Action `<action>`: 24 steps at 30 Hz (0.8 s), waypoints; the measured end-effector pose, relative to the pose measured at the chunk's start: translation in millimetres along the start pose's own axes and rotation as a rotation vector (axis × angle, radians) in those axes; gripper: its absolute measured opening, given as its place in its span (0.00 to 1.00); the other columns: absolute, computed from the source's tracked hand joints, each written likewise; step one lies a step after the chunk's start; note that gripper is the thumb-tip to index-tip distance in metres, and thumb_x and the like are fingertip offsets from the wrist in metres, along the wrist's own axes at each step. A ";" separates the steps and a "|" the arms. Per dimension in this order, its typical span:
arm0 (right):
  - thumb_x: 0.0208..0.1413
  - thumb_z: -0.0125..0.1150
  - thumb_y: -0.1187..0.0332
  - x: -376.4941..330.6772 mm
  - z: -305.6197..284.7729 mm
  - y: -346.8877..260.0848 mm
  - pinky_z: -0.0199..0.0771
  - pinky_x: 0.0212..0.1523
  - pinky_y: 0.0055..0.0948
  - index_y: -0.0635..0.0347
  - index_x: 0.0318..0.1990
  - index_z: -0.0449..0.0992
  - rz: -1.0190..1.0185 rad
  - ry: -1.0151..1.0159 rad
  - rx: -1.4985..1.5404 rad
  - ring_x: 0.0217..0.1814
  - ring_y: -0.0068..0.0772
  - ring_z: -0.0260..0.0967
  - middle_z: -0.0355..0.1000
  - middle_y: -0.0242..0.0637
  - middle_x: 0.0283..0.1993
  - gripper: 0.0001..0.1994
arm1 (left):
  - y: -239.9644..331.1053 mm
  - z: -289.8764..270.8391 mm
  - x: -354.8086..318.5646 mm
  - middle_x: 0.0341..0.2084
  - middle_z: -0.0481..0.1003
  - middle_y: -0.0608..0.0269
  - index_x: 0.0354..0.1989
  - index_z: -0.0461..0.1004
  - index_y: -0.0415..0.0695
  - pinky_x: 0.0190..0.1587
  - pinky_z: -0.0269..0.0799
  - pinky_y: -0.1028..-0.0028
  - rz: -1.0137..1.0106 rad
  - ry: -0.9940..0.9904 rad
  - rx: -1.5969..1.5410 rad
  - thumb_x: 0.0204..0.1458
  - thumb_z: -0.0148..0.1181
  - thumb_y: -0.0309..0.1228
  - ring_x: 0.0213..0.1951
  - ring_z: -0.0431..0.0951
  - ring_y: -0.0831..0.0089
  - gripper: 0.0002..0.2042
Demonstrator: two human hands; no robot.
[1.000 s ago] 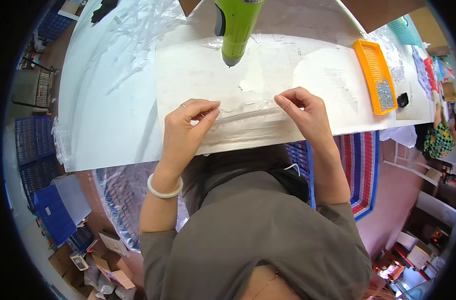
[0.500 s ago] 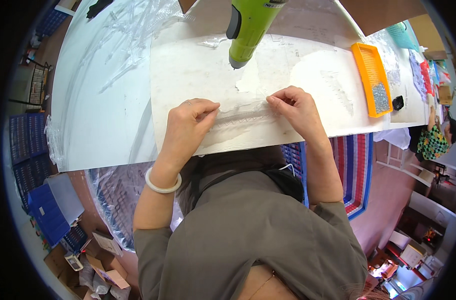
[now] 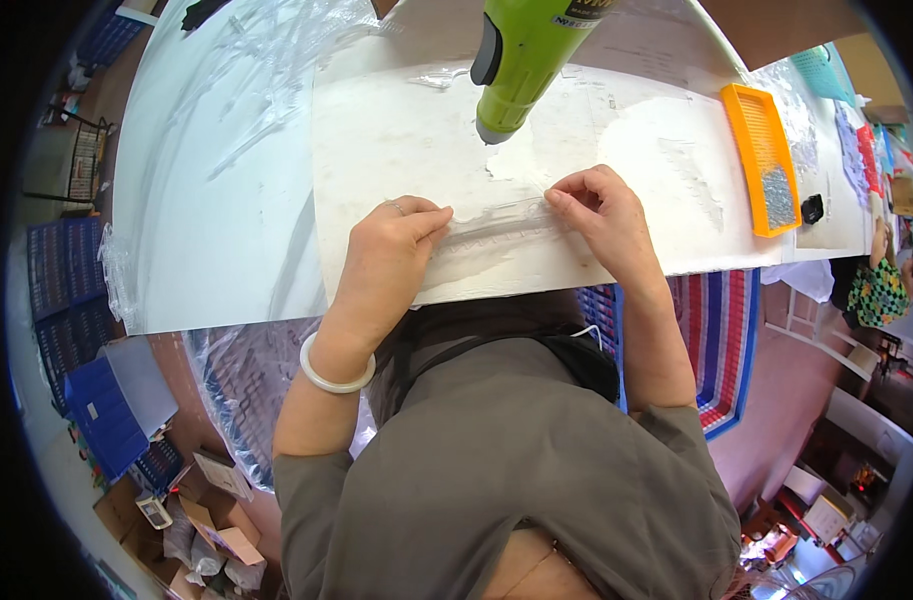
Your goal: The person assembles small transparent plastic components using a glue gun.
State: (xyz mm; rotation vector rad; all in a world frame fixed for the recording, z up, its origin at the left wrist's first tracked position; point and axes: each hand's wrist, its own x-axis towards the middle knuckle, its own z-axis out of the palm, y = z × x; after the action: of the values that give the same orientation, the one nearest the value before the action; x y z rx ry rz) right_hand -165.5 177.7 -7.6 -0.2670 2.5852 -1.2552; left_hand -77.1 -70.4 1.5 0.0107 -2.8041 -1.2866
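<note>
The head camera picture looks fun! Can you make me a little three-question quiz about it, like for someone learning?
1. What is held between the left hand and the right hand? A: a rope; B: a clear plastic strip; C: a spoon.
2. True or false: the white bangle is on the left arm.
3. Fill in the colour: the tray with small silvery bits in it is ____.

Key: 1. B; 2. true; 3. orange.
</note>
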 end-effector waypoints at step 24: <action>0.42 0.71 0.84 -37.9 11.2 11.2 0.74 0.43 0.37 0.60 0.44 0.80 -0.661 0.135 -0.053 0.45 0.44 0.71 0.75 0.39 0.40 0.18 | 12.0 26.4 -17.3 0.39 0.82 0.64 0.42 0.81 0.45 0.53 0.66 0.63 0.326 0.152 0.105 0.46 0.73 0.26 0.45 0.79 0.63 0.13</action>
State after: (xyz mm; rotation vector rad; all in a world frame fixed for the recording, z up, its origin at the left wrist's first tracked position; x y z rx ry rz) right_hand -126.7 186.6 -17.6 -1.1588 2.7441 -1.4285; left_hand -61.0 -42.1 -7.4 -0.3169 -2.6025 -1.0192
